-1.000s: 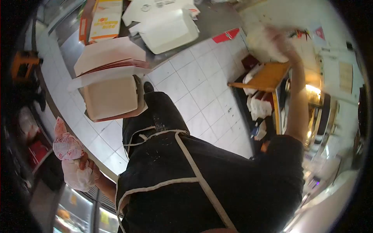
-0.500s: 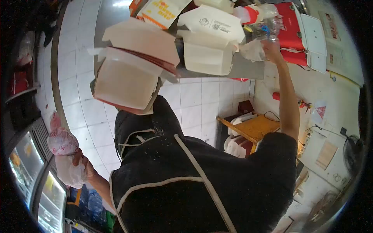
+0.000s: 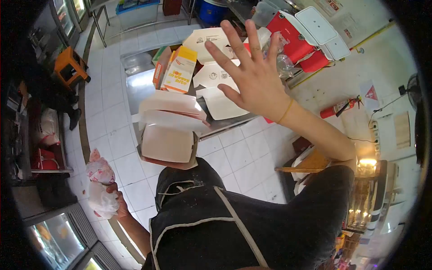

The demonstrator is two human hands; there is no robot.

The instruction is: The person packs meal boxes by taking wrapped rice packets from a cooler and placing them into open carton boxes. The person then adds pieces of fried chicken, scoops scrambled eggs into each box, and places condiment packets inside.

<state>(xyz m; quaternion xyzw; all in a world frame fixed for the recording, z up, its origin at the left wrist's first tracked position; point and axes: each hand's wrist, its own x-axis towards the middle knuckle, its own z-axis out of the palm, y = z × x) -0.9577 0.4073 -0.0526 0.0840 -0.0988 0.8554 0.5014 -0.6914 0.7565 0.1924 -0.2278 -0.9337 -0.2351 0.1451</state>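
Observation:
Low at the left, my left hand (image 3: 118, 203) is closed around a tied plastic bag bundle (image 3: 102, 198), whose upper part has red print. My right hand (image 3: 256, 78) is raised in front of the camera with fingers spread and nothing in it. Behind and below it on the metal table lies an open white cardboard food box (image 3: 218, 101), partly covered by the hand. Nearer my body, a stack of open cardboard boxes (image 3: 166, 144) sits at the table edge. A yellow and white printed carton (image 3: 180, 69) stands farther back.
Clear plastic containers (image 3: 284, 65) and a red box (image 3: 292, 38) with a white lid stand at the back right. An orange stool (image 3: 71, 67) is on the tiled floor at left, near a person in dark clothes (image 3: 49, 90). A fire extinguisher (image 3: 337, 109) hangs on the right wall.
My right hand has left a whitish plastic bag at the table's right end and risen toward the camera, opening. The view has shifted, showing more beyond the table. My left hand still holds its bundle.

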